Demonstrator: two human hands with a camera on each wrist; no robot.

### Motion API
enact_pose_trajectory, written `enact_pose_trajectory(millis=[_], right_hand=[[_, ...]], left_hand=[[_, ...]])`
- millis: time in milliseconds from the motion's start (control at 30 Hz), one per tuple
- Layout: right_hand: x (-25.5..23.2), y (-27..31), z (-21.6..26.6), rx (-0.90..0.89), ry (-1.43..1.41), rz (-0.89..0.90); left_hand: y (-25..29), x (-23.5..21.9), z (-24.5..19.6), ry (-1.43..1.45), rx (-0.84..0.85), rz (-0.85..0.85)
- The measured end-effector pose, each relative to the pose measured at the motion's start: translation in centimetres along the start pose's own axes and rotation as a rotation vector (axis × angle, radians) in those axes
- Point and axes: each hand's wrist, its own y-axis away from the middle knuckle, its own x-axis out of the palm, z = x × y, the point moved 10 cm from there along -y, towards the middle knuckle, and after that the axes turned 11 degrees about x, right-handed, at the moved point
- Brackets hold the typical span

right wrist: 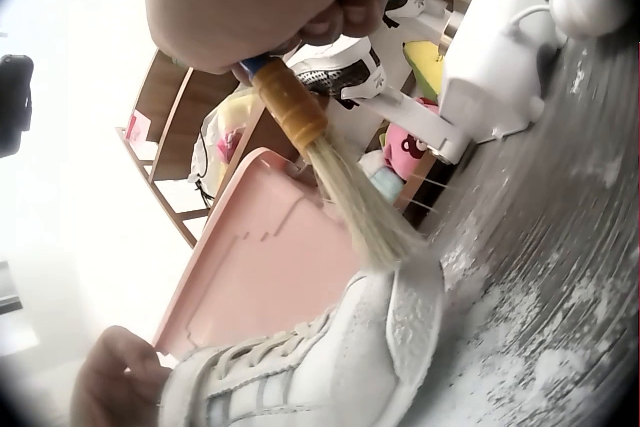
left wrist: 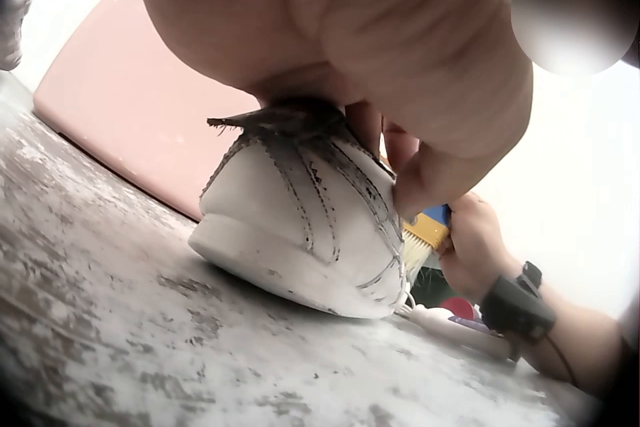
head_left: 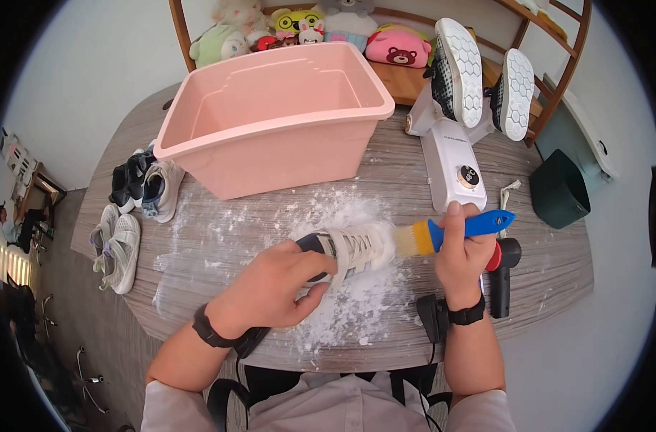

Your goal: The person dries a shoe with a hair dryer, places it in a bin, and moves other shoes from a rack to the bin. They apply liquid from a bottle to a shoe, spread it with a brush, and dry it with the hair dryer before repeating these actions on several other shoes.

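A white lace-up sneaker with a dark collar sits on the powder-strewn table, its toe pointing right. My left hand grips it at the heel end, fingers in the opening and thumb along the near side. In the left wrist view the sneaker's heel shows under the palm. My right hand holds a paint brush by its blue handle, thumb on top. The pale bristles meet the toe of the sneaker in the right wrist view. White powder lies all around the shoe.
Behind the sneaker stands a large pink bin. Several other shoes sit at the left. A white shoe dryer carries two upturned shoes. At the right are a black handheld tool and a dark green bin.
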Motion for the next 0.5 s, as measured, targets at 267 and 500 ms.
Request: enact_pose_trajectory(millis=[267,500], right_hand=[[0.3,-0.1,-0.4,0.043,0.02,0.004],[0.3,-0.4,-0.2,0.057,-0.089,0.001]], left_hand=[[0.0,0.0,0.4,-0.026,0.028,0.003],[-0.1,-1.1,0.4,0.041,-0.103,-0.093]])
